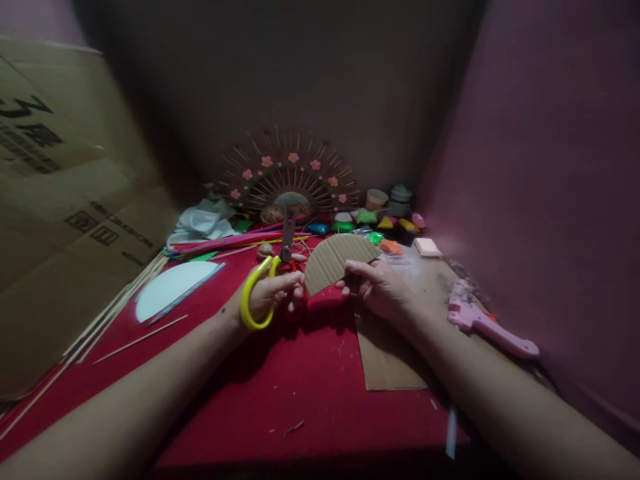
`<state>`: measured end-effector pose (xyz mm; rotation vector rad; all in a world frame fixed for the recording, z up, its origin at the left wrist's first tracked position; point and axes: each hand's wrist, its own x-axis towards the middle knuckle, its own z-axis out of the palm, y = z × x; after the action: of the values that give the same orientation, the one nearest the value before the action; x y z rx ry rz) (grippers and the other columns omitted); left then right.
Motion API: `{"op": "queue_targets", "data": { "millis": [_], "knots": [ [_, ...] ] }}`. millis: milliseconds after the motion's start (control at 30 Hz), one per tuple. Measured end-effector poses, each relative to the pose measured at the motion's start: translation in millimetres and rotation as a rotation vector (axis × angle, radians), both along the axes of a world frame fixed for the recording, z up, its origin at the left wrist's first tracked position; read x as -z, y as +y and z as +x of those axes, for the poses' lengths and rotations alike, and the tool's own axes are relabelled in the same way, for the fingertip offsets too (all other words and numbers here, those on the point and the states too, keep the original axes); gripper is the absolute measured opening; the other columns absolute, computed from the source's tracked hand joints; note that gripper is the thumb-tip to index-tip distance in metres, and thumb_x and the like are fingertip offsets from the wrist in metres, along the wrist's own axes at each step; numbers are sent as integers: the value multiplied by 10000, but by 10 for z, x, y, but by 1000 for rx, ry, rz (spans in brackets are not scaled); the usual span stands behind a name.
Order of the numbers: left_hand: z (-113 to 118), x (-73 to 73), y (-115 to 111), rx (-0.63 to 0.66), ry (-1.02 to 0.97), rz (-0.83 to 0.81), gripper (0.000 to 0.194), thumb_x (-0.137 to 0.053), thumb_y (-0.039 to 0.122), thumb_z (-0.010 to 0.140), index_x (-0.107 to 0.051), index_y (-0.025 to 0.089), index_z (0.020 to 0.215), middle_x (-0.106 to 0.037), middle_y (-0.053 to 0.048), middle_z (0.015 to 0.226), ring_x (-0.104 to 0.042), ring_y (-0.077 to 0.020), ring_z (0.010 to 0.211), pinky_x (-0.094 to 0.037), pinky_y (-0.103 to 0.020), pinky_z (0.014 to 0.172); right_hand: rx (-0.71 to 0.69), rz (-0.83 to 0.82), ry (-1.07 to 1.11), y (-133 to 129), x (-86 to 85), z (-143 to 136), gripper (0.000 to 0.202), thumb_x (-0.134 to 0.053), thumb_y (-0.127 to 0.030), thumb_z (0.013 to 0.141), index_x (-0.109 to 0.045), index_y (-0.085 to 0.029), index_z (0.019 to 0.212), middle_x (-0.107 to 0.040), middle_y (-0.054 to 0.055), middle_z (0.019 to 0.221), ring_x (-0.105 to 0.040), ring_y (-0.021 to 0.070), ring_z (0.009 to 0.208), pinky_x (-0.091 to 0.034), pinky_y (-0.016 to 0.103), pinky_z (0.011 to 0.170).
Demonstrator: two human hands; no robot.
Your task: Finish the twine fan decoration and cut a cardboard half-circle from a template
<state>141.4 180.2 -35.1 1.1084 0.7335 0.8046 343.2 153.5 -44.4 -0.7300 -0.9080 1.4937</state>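
Note:
Scissors (pixel 287 243) with a yellow handle loop, and what looks like a red one partly hidden, are in my left hand (pixel 280 290). The thumb passes through the yellow loop, and the dark blades point up and away from me. My right hand (pixel 375 287) pinches a half-round piece of corrugated cardboard (pixel 336 263) by its lower right edge, thumb on top. My left fingertips are at the cardboard's left corner; whether they grip it I cannot tell. The cardboard is held above the red cloth (pixel 300 413).
A decorated fan (pixel 293 177) with pink flowers stands at the back. A white half-disc (pixel 173 287) and thin sticks (pixel 140 339) lie left, near a big cardboard box (pixel 75 200). Right are a cardboard sheet (pixel 393 363), pink glue gun (pixel 493 327) and several coloured clay packets (pixel 367 217).

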Motion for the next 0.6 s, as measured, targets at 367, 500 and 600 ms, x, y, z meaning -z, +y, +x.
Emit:
{"op": "queue_targets", "data": {
  "millis": [367,500,600],
  "knots": [
    [-40,15,13,-32,15,-36,434,-756,272,575,-553,133,932,-554,28,544,-497,-101,390,-393,-219,369,71,-29,26,6,-12,22,143,-717,-193,634,-601,-127,683,-593,7,586,-607,138,508,-503,243,487],
    [-32,26,-3,-59,-11,12,459,-743,249,608,-544,163,1013,-596,14,648,-508,-88,427,-399,-204,369,86,-37,50,4,-7,24,141,-727,-185,624,-613,-125,681,-608,15,594,-632,156,541,-505,240,487],
    [-32,38,1,7,-2,6,304,-692,331,665,-579,141,874,-573,1,599,-497,-87,420,-398,-206,373,92,-65,49,8,22,27,137,-726,-193,643,-609,-123,634,-597,19,564,-628,149,537,-517,239,518]
  ]
}}
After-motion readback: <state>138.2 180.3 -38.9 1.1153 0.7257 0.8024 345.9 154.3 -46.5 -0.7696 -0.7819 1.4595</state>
